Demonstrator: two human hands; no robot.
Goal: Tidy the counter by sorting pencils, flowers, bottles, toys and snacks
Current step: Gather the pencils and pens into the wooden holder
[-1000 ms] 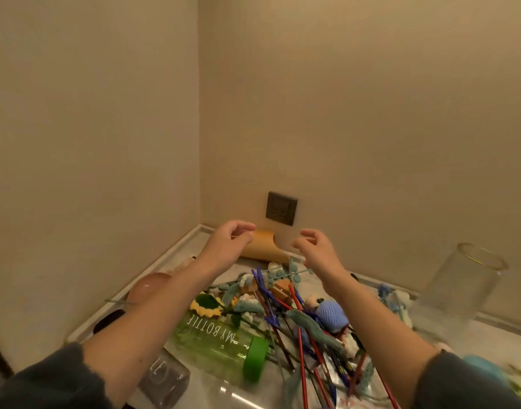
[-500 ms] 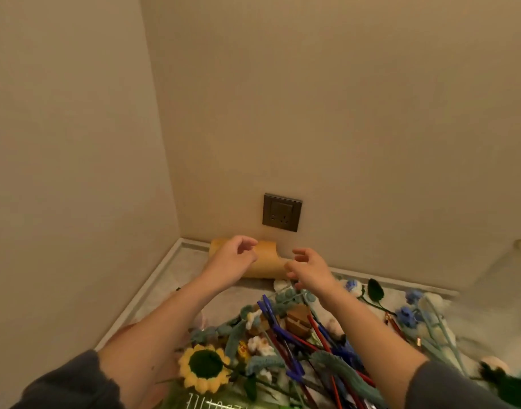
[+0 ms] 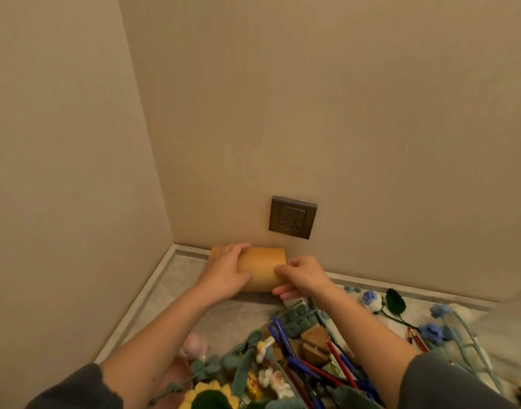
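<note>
A tan wooden cylinder holder lies on its side in the counter's back corner, under the wall socket. My left hand wraps over its left end and my right hand pinches its right rim. Closer to me lies a heap of blue and red pencils, crocheted flowers with a yellow sunflower and blue blooms, small brown blocks and a pink toy.
Beige walls meet at the corner left of the holder. A dark wall socket sits just above it. The grey counter has a raised lip along both walls. My grey sleeves fill the lower corners.
Both hands moved forward and down from above the clutter and closed on the wooden holder. The view moved closer to the corner, so the green bottle and the clear glass left the frame.
</note>
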